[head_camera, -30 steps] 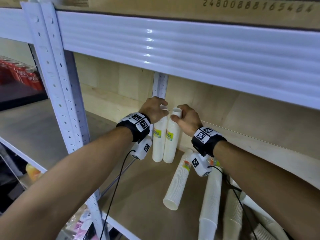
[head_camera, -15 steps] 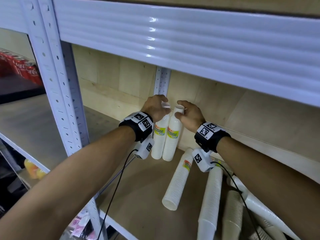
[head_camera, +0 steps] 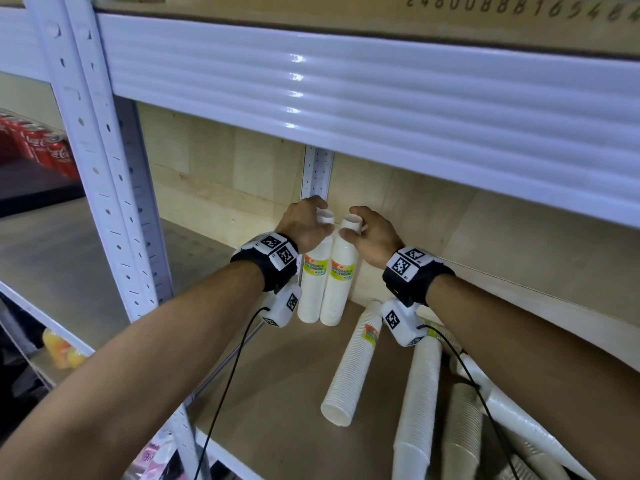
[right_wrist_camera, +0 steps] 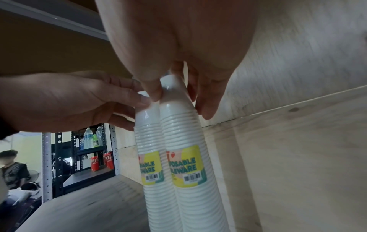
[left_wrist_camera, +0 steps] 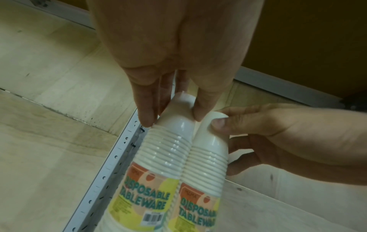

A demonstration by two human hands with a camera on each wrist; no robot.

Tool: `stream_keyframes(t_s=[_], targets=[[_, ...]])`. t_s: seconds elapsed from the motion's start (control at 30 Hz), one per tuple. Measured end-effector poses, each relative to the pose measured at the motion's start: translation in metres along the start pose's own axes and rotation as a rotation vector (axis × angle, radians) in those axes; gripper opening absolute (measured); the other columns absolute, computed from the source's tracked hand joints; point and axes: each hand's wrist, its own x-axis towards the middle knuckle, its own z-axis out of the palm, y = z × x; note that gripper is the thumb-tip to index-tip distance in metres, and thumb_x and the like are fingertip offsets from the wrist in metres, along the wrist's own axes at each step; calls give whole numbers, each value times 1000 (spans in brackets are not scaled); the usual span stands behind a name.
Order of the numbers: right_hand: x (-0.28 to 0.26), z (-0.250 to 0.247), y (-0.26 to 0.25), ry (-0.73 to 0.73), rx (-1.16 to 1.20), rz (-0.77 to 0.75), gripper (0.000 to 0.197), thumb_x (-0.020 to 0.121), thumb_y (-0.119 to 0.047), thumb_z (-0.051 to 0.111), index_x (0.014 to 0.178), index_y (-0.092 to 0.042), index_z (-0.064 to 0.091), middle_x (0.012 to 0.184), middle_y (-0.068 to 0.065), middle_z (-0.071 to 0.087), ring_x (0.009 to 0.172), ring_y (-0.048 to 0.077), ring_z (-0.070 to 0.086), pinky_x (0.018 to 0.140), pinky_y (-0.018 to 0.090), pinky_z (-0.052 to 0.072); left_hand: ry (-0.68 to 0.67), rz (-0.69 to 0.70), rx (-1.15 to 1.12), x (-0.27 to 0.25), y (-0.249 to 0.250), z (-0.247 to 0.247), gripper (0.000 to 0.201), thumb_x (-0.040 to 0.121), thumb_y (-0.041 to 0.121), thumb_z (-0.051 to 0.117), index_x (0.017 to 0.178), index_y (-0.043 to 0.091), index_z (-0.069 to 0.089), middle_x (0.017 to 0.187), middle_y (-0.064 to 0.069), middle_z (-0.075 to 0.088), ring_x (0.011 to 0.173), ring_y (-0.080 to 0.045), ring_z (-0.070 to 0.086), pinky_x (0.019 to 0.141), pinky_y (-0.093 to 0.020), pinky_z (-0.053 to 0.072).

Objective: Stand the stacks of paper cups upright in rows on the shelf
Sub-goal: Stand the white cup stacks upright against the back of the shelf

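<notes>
Two wrapped stacks of white paper cups stand side by side at the shelf's back left, by the rear post. My left hand (head_camera: 323, 216) pinches the top of the left stack (head_camera: 313, 289) between thumb and fingers (left_wrist_camera: 147, 119). My right hand (head_camera: 351, 225) pinches the top of the right stack (head_camera: 341, 292) the same way, thumb (right_wrist_camera: 155, 94) in front. The stacks touch along their sides, also in the left wrist view (left_wrist_camera: 166, 149) (left_wrist_camera: 208, 157). Several more stacks lie flat on the shelf board: one (head_camera: 353, 362) in the middle, others (head_camera: 419, 393) (head_camera: 460, 427) to the right.
The upper shelf's white beam (head_camera: 346, 98) hangs low over my hands. A white perforated upright (head_camera: 100, 161) stands front left, and a rear post (head_camera: 317, 171) behind the stacks. Cola cans (head_camera: 38, 147) sit on the neighbouring shelf. The bare shelf board (head_camera: 270, 393) lies in front of the standing stacks.
Both hands have kept hold of the tops of the two standing stacks. The right stack, which leaned toward the left one, now stands straighter beside it.
</notes>
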Motion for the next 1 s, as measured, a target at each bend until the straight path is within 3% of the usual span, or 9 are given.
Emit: stream_keyframes(t_s=[0.13, 0.3, 0.53, 0.63, 0.73, 0.83, 1.0], targets=[[-1, -1, -1, -18, -44, 14, 52, 93, -28, 61, 141, -19, 44, 139, 5, 54, 121, 25, 56, 102, 35, 45, -7, -5, 12, 2, -1, 1, 43, 86, 26, 68, 126, 17, 57, 124, -7, 62, 110, -24, 59, 82, -27, 46], [-7, -9, -4, -38, -43, 66, 66, 92, -28, 62, 150, -20, 31, 146, 6, 47, 127, 22, 51, 98, 26, 39, -35, -16, -18, 0, 3, -2, 50, 87, 25, 69, 133, 16, 52, 132, -8, 59, 117, -23, 57, 86, -25, 44], [-34, -42, 7, -36, -119, 159, 72, 89, -36, 66, 151, -23, 30, 140, 8, 49, 121, 22, 53, 86, 24, 39, 3, 117, -51, -9, 30, -23, 55, 87, 29, 70, 137, 17, 51, 139, -7, 52, 126, -22, 51, 105, -31, 43], [-54, -62, 15, -53, -192, 172, 71, 87, -36, 69, 148, -26, 35, 137, 6, 51, 116, 21, 56, 88, 25, 41, -14, 149, -145, -15, 49, -28, 53, 84, 31, 73, 133, 21, 55, 131, -7, 56, 118, -22, 56, 101, -37, 48], [-77, -78, 22, -92, -245, 180, 74, 82, -36, 74, 146, -27, 37, 132, 4, 53, 107, 18, 56, 90, 25, 42, -64, 191, -133, -26, 65, -23, 54, 82, 36, 74, 132, 25, 55, 124, -5, 58, 110, -18, 59, 97, -32, 49], [-102, -85, 28, -136, -268, 196, 80, 76, -36, 80, 145, -28, 40, 127, 2, 54, 109, 18, 56, 94, 28, 45, -141, 218, -89, -41, 74, -10, 59, 80, 39, 75, 134, 26, 54, 121, -3, 58, 107, -17, 60, 92, -27, 48], [-146, -81, 47, -249, -296, 195, 82, 73, -33, 83, 143, -27, 42, 126, 1, 52, 109, 17, 56, 90, 25, 47, -291, 196, -61, -72, 70, 21, 62, 80, 36, 77, 135, 21, 53, 124, -7, 60, 106, -16, 58, 95, -30, 48]])
